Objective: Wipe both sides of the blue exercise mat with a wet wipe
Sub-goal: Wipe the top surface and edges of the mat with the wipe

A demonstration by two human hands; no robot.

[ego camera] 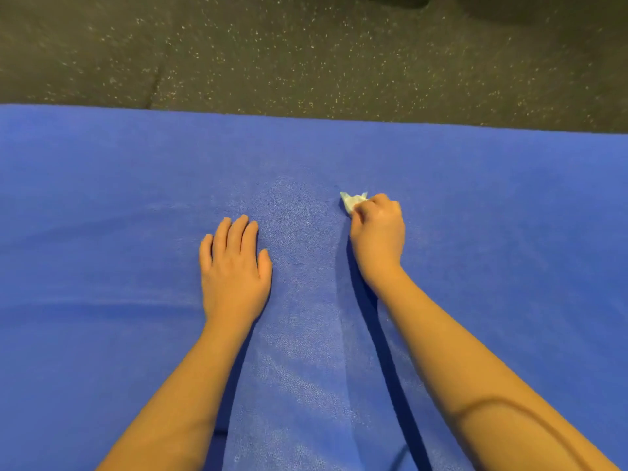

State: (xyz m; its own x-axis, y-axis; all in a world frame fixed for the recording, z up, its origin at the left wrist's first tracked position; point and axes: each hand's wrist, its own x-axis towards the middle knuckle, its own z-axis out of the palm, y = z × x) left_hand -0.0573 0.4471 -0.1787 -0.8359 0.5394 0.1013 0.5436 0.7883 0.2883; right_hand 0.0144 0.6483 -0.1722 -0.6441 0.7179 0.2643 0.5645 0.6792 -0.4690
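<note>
Gripping a bunched wet wipe (353, 201), the right hand (377, 232) is pressing it down on the blue mat (102, 198), fingers curled tight around it so only a small white tuft is showing past the knuckles. The left hand (234, 266) is lying flat beside it, fingers straight and close together, palm resting on the mat and apparently pinning it. The mat is spreading across nearly the whole view on a dark speckled floor (306, 52), its far edge running straight. A paler, damp-looking band is showing between the two arms.

Risks, as I am judging them: the wipe is wadded so small that each stroke is likely covering a thin strip, leaving gaps; the mat may be creeping or wrinkling if the flat hand lifts; and the underside is probably waiting to be done.
</note>
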